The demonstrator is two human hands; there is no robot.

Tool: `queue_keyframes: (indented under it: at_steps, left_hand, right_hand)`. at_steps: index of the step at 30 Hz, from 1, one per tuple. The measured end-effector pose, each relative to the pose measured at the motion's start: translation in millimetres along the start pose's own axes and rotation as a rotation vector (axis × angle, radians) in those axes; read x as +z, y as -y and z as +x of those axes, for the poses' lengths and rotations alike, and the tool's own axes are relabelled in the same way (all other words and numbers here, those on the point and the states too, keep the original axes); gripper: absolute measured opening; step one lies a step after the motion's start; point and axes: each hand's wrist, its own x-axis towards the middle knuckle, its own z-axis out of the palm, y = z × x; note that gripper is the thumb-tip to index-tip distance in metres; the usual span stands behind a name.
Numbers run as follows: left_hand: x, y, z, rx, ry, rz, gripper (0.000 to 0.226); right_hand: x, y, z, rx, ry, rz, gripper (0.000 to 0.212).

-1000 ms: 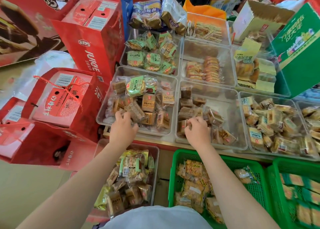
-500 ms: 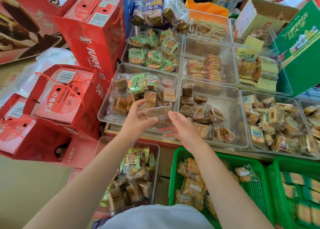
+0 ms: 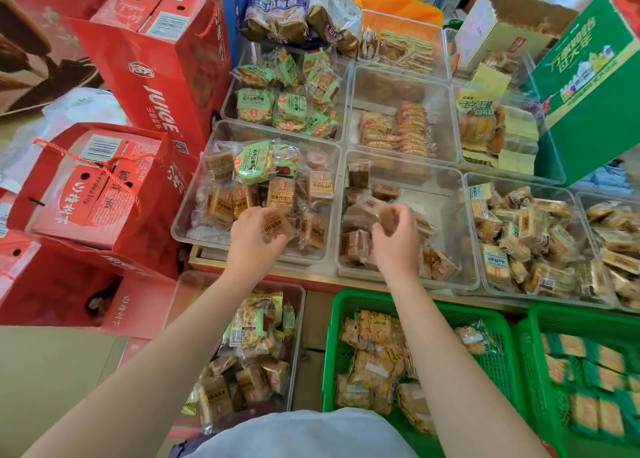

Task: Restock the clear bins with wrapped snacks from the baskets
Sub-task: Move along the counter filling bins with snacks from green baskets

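My left hand (image 3: pixel 254 237) grips a brown wrapped snack (image 3: pixel 277 227) with a yellow label over the near edge of the front-left clear bin (image 3: pixel 194 194), which holds several similar packets. My right hand (image 3: pixel 394 239) pinches a darker brown wrapped snack (image 3: pixel 388 220) above the front-middle clear bin (image 3: pixel 450 187), which is partly filled with brown packets. Below my arms stand a clear bin (image 3: pixel 298 305) of mixed packets and a green basket (image 3: pixel 491 322) holding yellow-wrapped snacks.
Red juice cartons (image 3: pixel 156 59) crowd the left side. A green carton (image 3: pixel 595 87) leans at the back right. More clear bins (image 3: pixel 349 87) hold green and orange packets behind, and a second green basket (image 3: pixel 533 350) sits at the lower right.
Both hands had been close together passing a packet between the bins. They have since separated, the left over the front-left bin and the right over the middle bin, each holding a snack.
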Motion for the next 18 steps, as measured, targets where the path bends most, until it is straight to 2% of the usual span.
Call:
queue_keyframes:
  at_steps: [1, 3, 6, 11, 14, 18]
  left_hand:
    - [2, 4, 2, 0.009, 0.018, 0.061, 0.053]
    - [7, 8, 5, 0.016, 0.084, 0.167, 0.061]
    - [13, 14, 11, 0.026, 0.131, 0.269, 0.068]
    - [18, 14, 14, 0.021, 0.096, 0.360, 0.081]
    - [23, 13, 18, 0.002, 0.132, 0.451, 0.088]
    - [29, 10, 25, -0.007, 0.112, 0.570, 0.085]
  right_hand:
    - [0, -9, 7, -0.085, 0.010, -0.174, 0.036]
    - [5, -26, 19, -0.174, 0.176, -0.418, 0.049]
    - [15, -46, 19, -0.151, 0.354, -0.585, 0.064]
    - [29, -60, 4, -0.325, 0.442, -0.869, 0.055]
    - [22, -64, 18, -0.288, 0.433, -0.876, 0.052]
    - [12, -60, 47, -0.189, 0.418, -0.955, 0.062]
